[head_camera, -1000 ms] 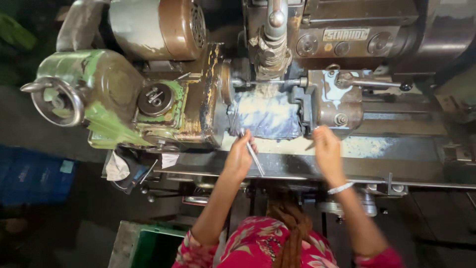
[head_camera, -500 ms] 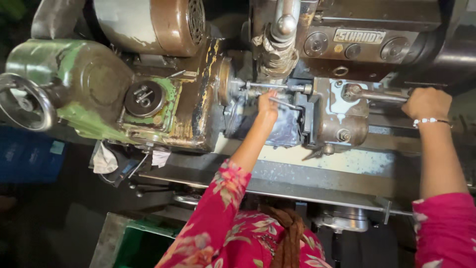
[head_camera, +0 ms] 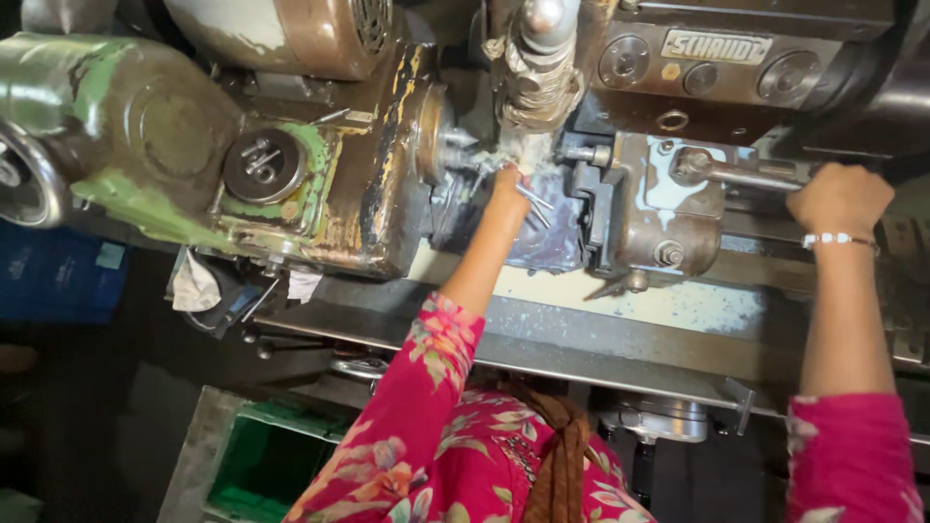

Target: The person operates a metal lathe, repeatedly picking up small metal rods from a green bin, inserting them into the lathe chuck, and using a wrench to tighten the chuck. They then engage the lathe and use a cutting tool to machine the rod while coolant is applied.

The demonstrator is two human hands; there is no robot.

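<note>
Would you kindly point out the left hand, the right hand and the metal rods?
left hand (head_camera: 508, 184), head view, back of the hand.
right hand (head_camera: 839, 198), head view, back of the hand.
metal rods (head_camera: 535, 199), head view, middle of one rod.

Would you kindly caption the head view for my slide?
Left hand at the lathe spindle, right hand gripping a lever.

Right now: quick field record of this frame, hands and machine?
setting: old metalworking machine, worn green and brown paint
left hand: reaching into the wet work area by the spindle, thin metal rods beside it
right hand: gripping a part at the machine's right side, by a metal lever
wrist: beaded bracelet
clothing: pink floral sleeve
</note>
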